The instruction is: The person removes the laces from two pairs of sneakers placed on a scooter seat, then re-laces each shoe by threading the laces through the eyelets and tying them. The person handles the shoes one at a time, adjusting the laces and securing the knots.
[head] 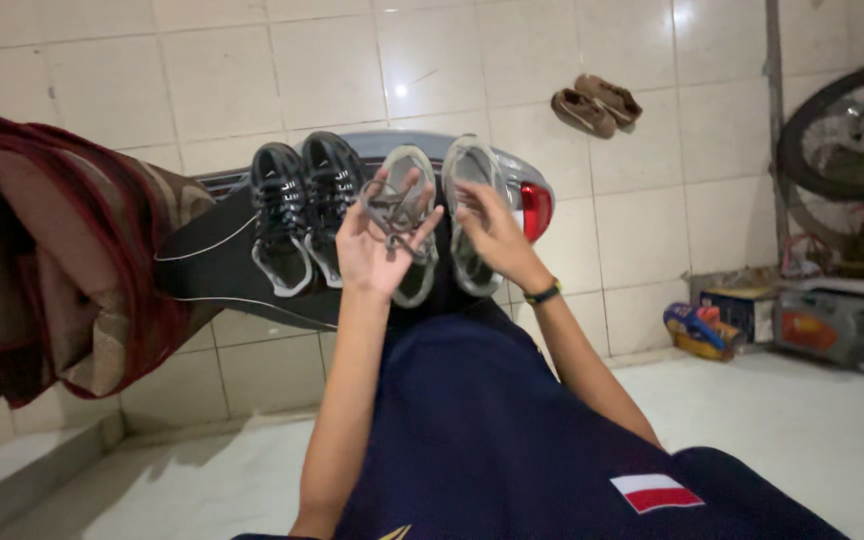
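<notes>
Tiles everywhere; scooter seat carries grey sneakers, black pair at nine o'clock. Left hand grips laces; right hand pinches them.

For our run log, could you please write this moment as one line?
left hand: holds grey lace | right hand: on grey shoe | beside: black shoes | support: scooter seat

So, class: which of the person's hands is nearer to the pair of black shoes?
Left. The left hand holds grey laces just beside the black shoes, over a grey shoe. The right hand is farther off, on the other grey shoe.
</notes>
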